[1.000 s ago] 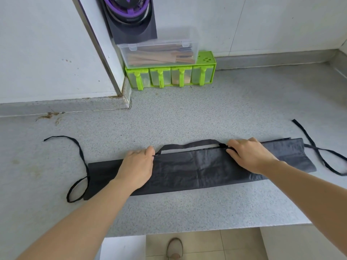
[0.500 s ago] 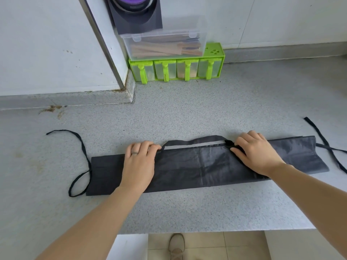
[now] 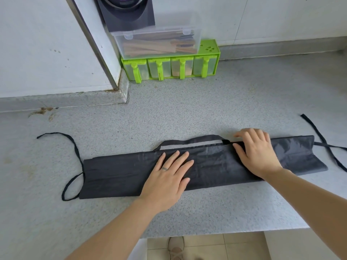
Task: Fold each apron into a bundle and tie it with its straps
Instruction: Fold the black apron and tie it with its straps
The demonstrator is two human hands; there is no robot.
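- Off the left end of the dark apron (image 3: 116,177), a black strap (image 3: 76,151) curls and loops on the speckled grey tabletop (image 3: 187,113).
- The apron, folded into a long narrow band, lies flat near the tabletop's front edge.
- The left hand (image 3: 167,182) lies flat on the apron's middle, fingers straight, gripping nothing.
- A neck loop (image 3: 191,139) sticks out past the apron's far edge.
- The right hand (image 3: 257,152) presses flat on the apron's right part, fingers extended.
- Another strap (image 3: 325,145) trails off the apron's right end.
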